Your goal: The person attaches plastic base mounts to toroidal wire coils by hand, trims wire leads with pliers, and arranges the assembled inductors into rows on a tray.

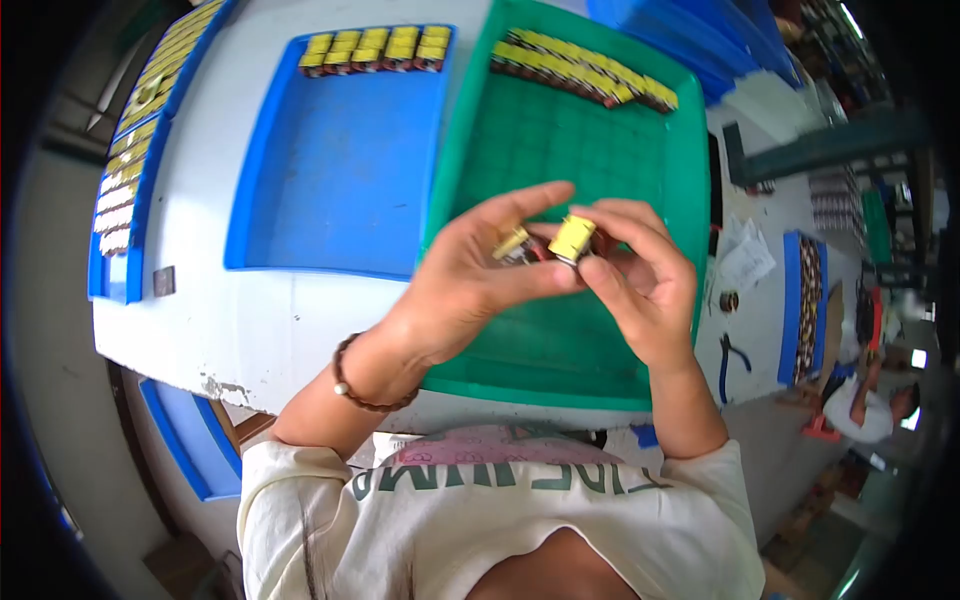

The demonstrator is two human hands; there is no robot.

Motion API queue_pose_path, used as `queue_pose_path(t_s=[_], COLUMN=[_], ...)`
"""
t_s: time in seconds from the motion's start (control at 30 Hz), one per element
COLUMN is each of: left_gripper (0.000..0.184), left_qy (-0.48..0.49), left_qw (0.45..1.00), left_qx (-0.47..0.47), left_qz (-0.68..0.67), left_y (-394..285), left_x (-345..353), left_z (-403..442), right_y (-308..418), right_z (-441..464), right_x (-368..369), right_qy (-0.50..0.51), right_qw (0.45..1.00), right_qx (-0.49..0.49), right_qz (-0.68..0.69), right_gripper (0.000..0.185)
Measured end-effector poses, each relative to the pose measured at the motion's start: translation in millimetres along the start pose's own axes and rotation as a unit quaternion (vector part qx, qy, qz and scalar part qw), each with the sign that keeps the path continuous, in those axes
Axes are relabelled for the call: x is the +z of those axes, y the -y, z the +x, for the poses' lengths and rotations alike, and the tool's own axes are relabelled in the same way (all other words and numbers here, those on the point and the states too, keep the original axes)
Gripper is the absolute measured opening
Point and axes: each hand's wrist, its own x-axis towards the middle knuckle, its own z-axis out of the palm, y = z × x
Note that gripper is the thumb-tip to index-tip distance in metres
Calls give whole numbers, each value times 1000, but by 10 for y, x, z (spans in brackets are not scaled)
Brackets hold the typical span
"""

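Over the green tray (540, 355), my two hands are close together. My right hand (648, 275) pinches a small yellow-taped transformer (572, 238) between thumb and fingers, and my left thumb tip reaches its lower side. Cupped in my left hand (452, 280) is another yellow-taped transformer (512, 244), partly covered by the fingers. Dark red parts show between the two pieces, but I cannot make out exactly what they belong to. Rows of similar transformers (570, 68) lie along the far end of the green tray.
Left of the green tray sits a blue tray (340, 180) with transformers (372, 48) at its far end. Filled blue trays (150, 150) line the left table edge. Pliers (733, 365), a small coil (729, 300) and another filled tray (803, 310) are on the right, where another person (862, 408) sits.
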Motion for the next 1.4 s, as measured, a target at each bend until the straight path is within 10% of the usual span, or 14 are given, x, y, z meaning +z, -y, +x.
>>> queue_pose_path(t_s=[0.27, 0.43, 0.57, 0.77, 0.9, 1.0, 1.4], left_gripper=[47, 23, 29, 33, 22, 16, 16], left_qy=[-44, -257, -394, -418, -362, -338, -365], left_qw=[997, 948, 806, 759, 776, 676, 689], left_qx=[39, 175, 219, 294, 303, 291, 273], left_qz=[-52, 61, 383, 404, 419, 587, 564], left_y=[-244, -473, -287, -6, -30, 21, 232], left_x=[-240, -685, -1134, -932, -870, -999, -1039], left_z=[-148, -320, -488, -1072, -1045, -891, -833], right_y=[123, 19, -472, -656, -173, -1305, -563], right_z=[432, 1181, 1833, 1982, 1709, 2546, 1948], right_x=[19, 487, 844, 1050, 1028, 933, 1161], right_qy=[46, 129, 137, 167, 230, 184, 135], right_qw=[989, 987, 904, 802, 707, 702, 680], right_qx=[97, 65, -240, -120, -307, -206, -256], right_qz=[98, 66, -325, -561, -594, -656, -674], right_gripper=[31, 24, 18, 14, 18, 23, 37])
